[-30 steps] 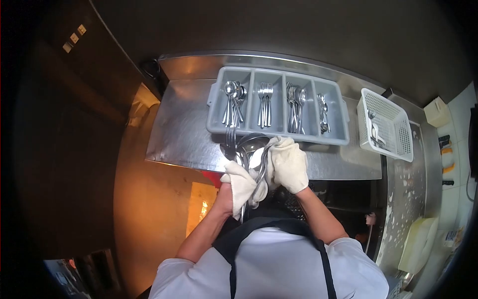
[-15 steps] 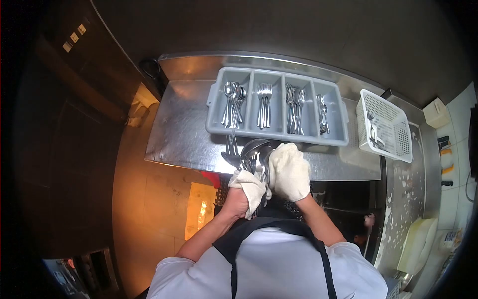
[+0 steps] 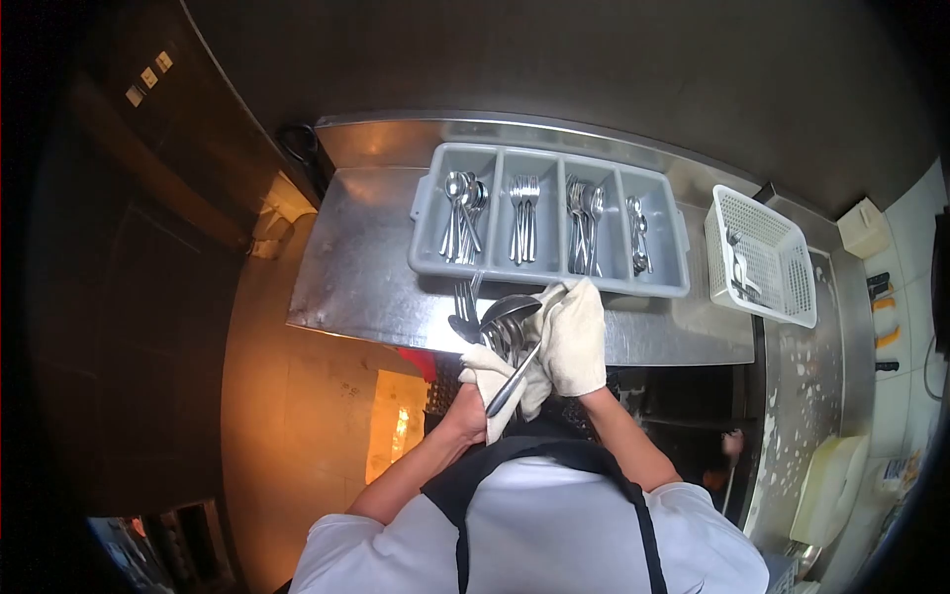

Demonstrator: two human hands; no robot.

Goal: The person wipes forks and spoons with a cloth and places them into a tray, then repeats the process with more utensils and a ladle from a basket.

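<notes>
My left hand (image 3: 469,411), partly wrapped in a white cloth (image 3: 487,368), is closed around a bunch of metal cutlery (image 3: 503,335). Fork tines (image 3: 465,298) and a large, deep-bowled spoon (image 3: 512,308) stick out above it. My right hand (image 3: 574,342) is covered by cloth and pressed against the bunch's right side; its fingers are hidden. From its cloth a metal handle (image 3: 514,381) slants down to the left, its other end covered. Just beyond my hands lies a grey cutlery tray (image 3: 550,272) with spoons (image 3: 463,215), forks (image 3: 524,218), more forks (image 3: 585,226) and small spoons (image 3: 638,233) in separate compartments.
The tray rests on a steel counter (image 3: 356,247) against a dark wall. To the right stands a white plastic basket (image 3: 762,255) with a few utensils in it. Further right, knives (image 3: 884,305) hang on the wall above a wet steel surface (image 3: 800,386).
The slanting handle now shows across the front of the bunch, sticking out of the right-hand cloth. The large spoon's bowl has tilted and shifted slightly. Both hands stay close together.
</notes>
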